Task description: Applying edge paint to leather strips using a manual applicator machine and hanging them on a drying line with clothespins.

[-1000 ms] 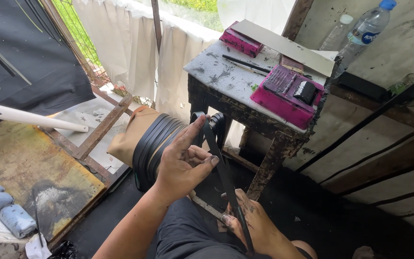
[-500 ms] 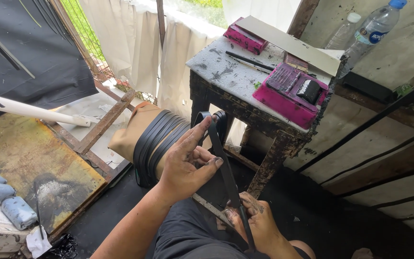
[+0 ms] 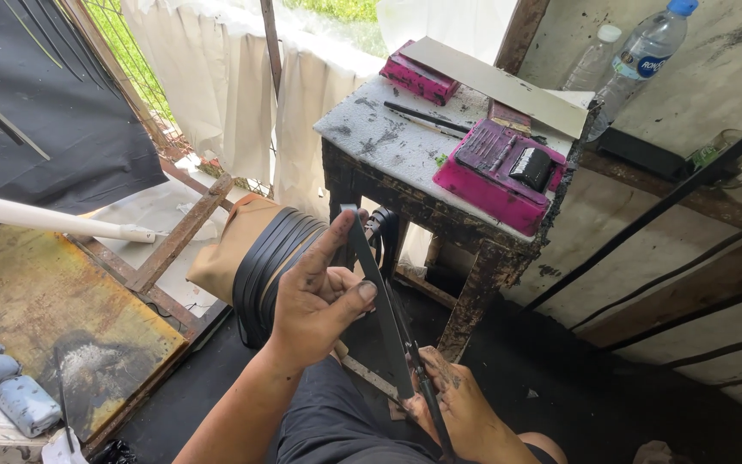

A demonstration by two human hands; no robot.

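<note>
My left hand (image 3: 324, 296) pinches a flat black strip (image 3: 380, 305) near its upper end, index finger stretched up along it. The strip runs down and right to my right hand (image 3: 457, 412), which grips its lower part together with a thin dark tool just above my knee. Behind my left hand stands a tan cylinder wound with black bands (image 3: 268, 258). The strip's top end sits in front of a small worn table (image 3: 388, 150).
The table holds a pink tool case (image 3: 500, 167), a smaller pink box (image 3: 418, 77), a pencil-like stick and a flat board. Two plastic bottles (image 3: 637, 60) stand behind it. A rusty metal plate (image 3: 36, 309), a white pipe and a wooden frame lie at left.
The view has shifted down and closer. My left hand has raised its index finger along the strip, and my right hand has slid to grip lower on it.
</note>
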